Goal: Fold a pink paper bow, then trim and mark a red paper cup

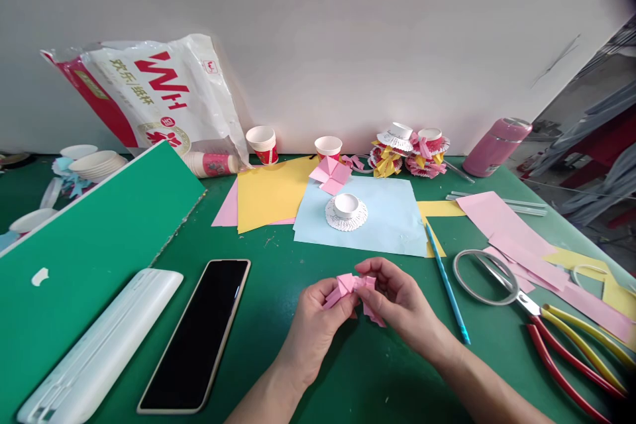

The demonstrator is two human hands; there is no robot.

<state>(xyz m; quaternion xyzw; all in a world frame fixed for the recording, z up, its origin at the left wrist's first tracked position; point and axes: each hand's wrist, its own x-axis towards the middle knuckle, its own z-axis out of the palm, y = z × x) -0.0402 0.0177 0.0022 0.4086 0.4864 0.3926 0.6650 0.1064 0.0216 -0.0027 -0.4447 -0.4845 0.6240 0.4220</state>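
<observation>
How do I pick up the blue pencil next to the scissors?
Pinch the pencil around its middle with thumb and finger, coming straight down from above. It is thin and lies flat on the table, so there is nothing to get under. Its left side is bare table; the scissors lie close on its right, so keep your fingers on the left side and the top.

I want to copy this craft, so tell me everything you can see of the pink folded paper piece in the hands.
The pink folded paper piece looks like thin craft paper, creased into several small pleats bunched at the top, with a loose flap pointing down to the right. It is held just above the green table, in front of the light blue sheet. The left hand pinches its left side, and the right hand grips the right side with fingertips curled over the top. Its exact shape is partly hidden.
</observation>
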